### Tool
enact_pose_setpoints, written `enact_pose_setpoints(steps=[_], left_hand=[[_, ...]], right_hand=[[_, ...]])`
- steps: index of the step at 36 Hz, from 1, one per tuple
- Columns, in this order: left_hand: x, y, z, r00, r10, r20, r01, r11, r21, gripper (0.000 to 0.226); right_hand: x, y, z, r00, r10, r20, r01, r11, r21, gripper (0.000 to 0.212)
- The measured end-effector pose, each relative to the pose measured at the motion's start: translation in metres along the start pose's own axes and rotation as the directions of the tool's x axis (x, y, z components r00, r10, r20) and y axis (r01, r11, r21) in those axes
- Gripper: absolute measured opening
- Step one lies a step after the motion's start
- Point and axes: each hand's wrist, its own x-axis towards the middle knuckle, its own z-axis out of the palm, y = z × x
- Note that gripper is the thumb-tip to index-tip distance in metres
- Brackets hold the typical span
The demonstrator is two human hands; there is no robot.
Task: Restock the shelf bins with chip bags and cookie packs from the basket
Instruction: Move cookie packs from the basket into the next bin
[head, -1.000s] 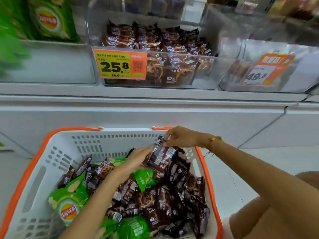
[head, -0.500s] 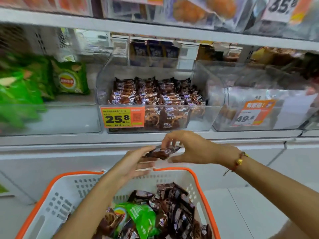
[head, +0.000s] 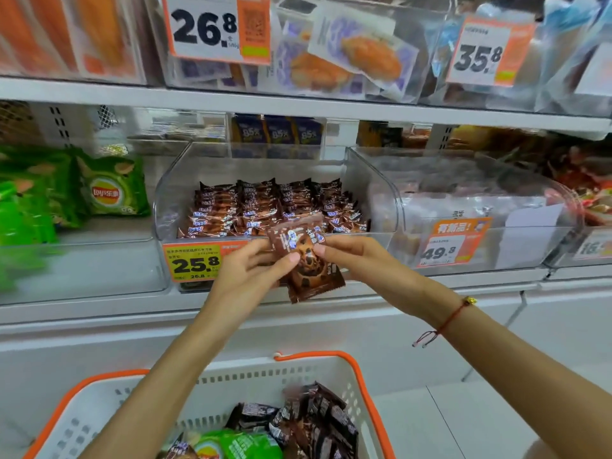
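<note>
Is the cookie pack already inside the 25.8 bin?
No, both the left hand and right hand hold the cookie pack in front of the bin, outside it.

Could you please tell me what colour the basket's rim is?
Orange, on the white basket, seen in the head view.

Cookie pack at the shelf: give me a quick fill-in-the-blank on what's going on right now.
1. The cookie pack is held by ____ hands.
2. The price tag on the cookie bin reads ____.
3. The chip bags sit in the bin to the ____ of the cookie bin.
4. The basket has an ____ rim.

Answers: both; 25.8; left; orange
</note>
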Motion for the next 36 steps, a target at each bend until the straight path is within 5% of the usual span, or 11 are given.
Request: enact_pose_setpoints(steps=[5, 15, 20, 24, 29, 36], left_hand=[[0.016, 0.014, 0.006, 0.999, -0.042, 0.030, 0.045, 0.992, -0.120, 0.033], [0.059, 0.061, 0.015, 0.955, 0.148, 0.256, -0.211, 0.948, 0.238, 0.045], [0.084, 0.083, 0.025, 0.862, 0.123, 0.492, -0.399, 0.763, 0.508, 0.042], [0.100, 0.090, 0.035, 0.832, 0.125, 0.541, -0.482, 0.646, 0.592, 0.029], [0.123, 0.064, 0.038, 0.902, 0.187, 0.390, -0.397, 0.716, 0.574, 0.023], [0.135, 0.033, 0.045, 0.934, 0.014, 0.357, -0.230, 0.789, 0.570, 0.031]], right_hand=[[0.002, -0.011, -0.009, 0.966, -0.105, -0.237, 0.137, 0.983, 0.123, 0.024], [-0.009, -0.027, -0.039, 0.872, -0.287, -0.396, 0.252, 0.958, -0.139, 0.008], [-0.011, -0.031, -0.051, 0.821, -0.370, -0.434, 0.258, 0.919, -0.297, 0.015], [-0.009, -0.025, -0.057, 0.732, -0.421, -0.536, 0.264, 0.900, -0.348, 0.027], [-0.001, -0.012, -0.065, 0.636, -0.397, -0.661, 0.161, 0.907, -0.390, 0.042], [0.013, 0.015, -0.065, 0.734, -0.356, -0.578, -0.027, 0.835, -0.549, 0.063]])
